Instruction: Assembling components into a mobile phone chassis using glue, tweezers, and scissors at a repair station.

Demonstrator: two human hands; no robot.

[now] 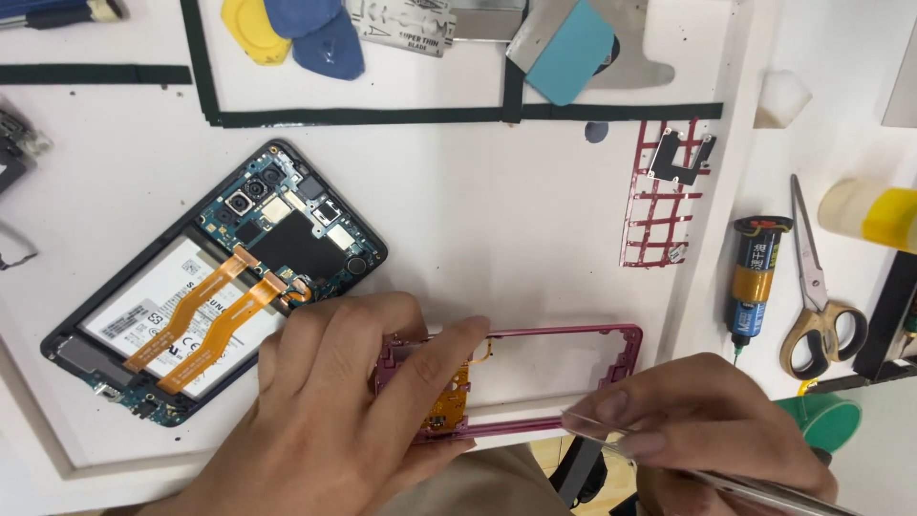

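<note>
**Hands working a magenta phone frame on a white tabletop**

White tabletop (497, 210) is lying marked off with black tape strips (458, 116); room beyond is not showing. Opened phone (215, 277) with orange flex cables is sitting at 9 o'clock, its long axis running from 7 to 1 o'clock. Plastic picks (296, 33) are lying at 12 o'clock; glue tube (753, 282) and scissors (817, 296) are at 3 o'clock, well apart from the hands.

Magenta frame (573, 333) is lying flat at 6 o'clock, near the tabletop's front edge, long axis running 9 to 3 o'clock.

Left hand (334, 420) is coming in from 7 o'clock, palm down, fingers (439, 358) curling closed over the frame's left end, gripping it. Right hand (707, 420) is coming in from 5 o'clock, fingers pinching shut on thin metal tweezers (764, 489), tip pointing toward the frame's lower rail.
</note>
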